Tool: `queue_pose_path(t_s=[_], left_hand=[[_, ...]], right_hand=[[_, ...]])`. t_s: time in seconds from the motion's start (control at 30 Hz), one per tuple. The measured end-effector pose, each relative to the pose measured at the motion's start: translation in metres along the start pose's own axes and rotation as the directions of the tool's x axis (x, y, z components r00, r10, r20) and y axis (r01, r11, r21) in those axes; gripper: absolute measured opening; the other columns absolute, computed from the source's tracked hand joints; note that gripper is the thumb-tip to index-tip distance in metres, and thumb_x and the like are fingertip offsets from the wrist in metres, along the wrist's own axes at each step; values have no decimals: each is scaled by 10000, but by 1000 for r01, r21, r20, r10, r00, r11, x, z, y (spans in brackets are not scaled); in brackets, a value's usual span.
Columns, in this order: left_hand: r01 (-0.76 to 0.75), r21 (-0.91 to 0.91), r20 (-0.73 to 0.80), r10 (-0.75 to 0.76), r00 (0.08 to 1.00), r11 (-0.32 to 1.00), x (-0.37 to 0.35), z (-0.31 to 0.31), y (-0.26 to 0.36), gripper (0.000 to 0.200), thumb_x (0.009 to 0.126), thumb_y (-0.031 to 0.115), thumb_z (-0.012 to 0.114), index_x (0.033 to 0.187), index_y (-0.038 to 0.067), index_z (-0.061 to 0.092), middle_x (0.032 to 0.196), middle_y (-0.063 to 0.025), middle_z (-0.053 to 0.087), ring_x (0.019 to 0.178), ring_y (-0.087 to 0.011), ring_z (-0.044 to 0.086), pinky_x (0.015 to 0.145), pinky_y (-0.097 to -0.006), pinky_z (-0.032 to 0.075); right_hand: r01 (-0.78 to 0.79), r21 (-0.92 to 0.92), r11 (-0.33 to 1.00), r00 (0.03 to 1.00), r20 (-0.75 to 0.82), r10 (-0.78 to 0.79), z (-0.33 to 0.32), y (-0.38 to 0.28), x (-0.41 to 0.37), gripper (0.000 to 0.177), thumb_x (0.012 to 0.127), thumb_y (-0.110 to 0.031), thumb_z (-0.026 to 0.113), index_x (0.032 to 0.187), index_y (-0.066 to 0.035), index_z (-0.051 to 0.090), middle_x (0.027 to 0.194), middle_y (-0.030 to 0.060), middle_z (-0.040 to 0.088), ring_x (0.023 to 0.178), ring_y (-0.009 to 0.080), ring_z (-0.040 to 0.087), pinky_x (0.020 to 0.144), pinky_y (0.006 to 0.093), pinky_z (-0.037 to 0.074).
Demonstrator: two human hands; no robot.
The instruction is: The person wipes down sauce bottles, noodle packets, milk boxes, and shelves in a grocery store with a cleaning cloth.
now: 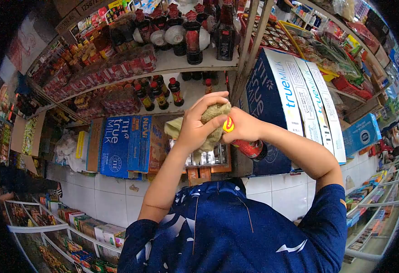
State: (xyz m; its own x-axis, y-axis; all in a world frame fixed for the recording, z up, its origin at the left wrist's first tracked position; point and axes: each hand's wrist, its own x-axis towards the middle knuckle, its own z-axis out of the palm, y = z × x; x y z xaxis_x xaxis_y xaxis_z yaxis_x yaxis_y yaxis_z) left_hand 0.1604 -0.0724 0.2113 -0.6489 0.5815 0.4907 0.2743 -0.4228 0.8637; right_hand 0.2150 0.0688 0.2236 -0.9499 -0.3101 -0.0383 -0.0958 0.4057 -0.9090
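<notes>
My left hand (200, 123) is wrapped round a crumpled olive-green cloth (216, 113), which lies against the neck of a bottle. In my right hand (245, 126) is that bottle (250, 148), dark with a red label and a yellow-and-red cap, tilted with its base down to the right. The two hands meet at the cap. Behind them, several dark bottles with red caps (158, 95) stand on the lower shelf. My right palm and part of the bottle neck are hidden.
Above is a shelf (167, 63) of bottles and shrink-wrapped jars. Large milk cartons (295, 104) stand to the right beside a metal upright (247, 50). Blue boxes (117, 145) are at the lower left, over a tiled floor (108, 200). Wire racks (40, 229) flank both sides.
</notes>
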Motion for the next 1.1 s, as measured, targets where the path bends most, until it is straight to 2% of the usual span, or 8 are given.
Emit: queue_pose_path(t_s=[0.3, 0.43, 0.53, 0.7, 0.87, 1.0, 1.07, 1.1], left_hand=[[-95, 514, -316, 290, 903, 853, 6, 20, -3, 196, 804, 89, 542, 944, -37, 597, 959, -125, 606, 897, -184, 568, 820, -282, 412], [-278, 687, -182, 529, 829, 672, 11, 11, -18, 215, 811, 129, 557, 939, -39, 596, 962, -125, 608, 901, -180, 568, 812, -271, 416], [-111, -149, -407, 41, 912, 983, 15, 22, -14, 292, 781, 101, 607, 1028, -23, 512, 954, -92, 589, 845, -126, 552, 779, -256, 425], [21, -351, -335, -147, 931, 936, 12, 25, -26, 225, 758, 59, 600, 928, 15, 460, 824, -57, 556, 765, -118, 547, 711, -246, 436], [-159, -212, -461, 44, 886, 964, 16, 2, -24, 190, 763, 57, 595, 905, 26, 472, 727, -67, 546, 636, -147, 540, 592, -286, 462], [-204, -167, -570, 75, 818, 965, 24, -24, -3, 266, 808, 291, 576, 891, 61, 471, 726, -66, 537, 645, -169, 547, 586, -308, 472], [-275, -646, -512, -137, 848, 712, 23, -25, 7, 403, 812, 459, 489, 911, 68, 473, 769, -62, 537, 692, -186, 552, 614, -347, 474], [-276, -643, -516, -138, 845, 714, 23, -26, 3, 403, 812, 459, 489, 911, 68, 473, 769, -62, 537, 692, -186, 552, 614, -347, 474]], right_hand=[[-48, -133, 990, 982, -185, 23, 1, -3, 0, 292, 568, -138, 636, 759, 53, 523, 685, 160, 597, 610, 206, 580, 592, 303, 454], [-33, -28, 999, 983, -183, 27, 0, 3, 3, 297, 571, -146, 635, 758, 54, 521, 668, 142, 591, 604, 205, 576, 592, 305, 455], [-54, 22, 998, 976, -208, 58, 0, 12, 4, 283, 581, -144, 629, 761, 49, 524, 656, 116, 587, 603, 195, 572, 596, 302, 454], [-140, 27, 990, 982, -125, 142, -2, 9, 3, 346, 604, -171, 642, 855, 35, 521, 721, 106, 594, 659, 179, 572, 628, 298, 453], [-87, -21, 996, 995, -48, 86, -1, -2, 2, 512, 635, -283, 695, 962, 22, 445, 858, 168, 579, 774, 226, 581, 685, 321, 452], [-71, -177, 982, 996, -64, 61, 1, 3, 6, 483, 634, -284, 706, 910, 5, 436, 810, 179, 578, 741, 245, 590, 674, 338, 458], [-82, -72, 994, 995, -65, 77, 3, -3, 6, 486, 629, -284, 706, 933, 5, 462, 821, 145, 586, 746, 200, 580, 693, 321, 455], [-81, -70, 994, 995, -60, 77, 6, -1, 5, 486, 629, -284, 706, 933, 5, 462, 821, 145, 586, 746, 200, 580, 693, 321, 455]])
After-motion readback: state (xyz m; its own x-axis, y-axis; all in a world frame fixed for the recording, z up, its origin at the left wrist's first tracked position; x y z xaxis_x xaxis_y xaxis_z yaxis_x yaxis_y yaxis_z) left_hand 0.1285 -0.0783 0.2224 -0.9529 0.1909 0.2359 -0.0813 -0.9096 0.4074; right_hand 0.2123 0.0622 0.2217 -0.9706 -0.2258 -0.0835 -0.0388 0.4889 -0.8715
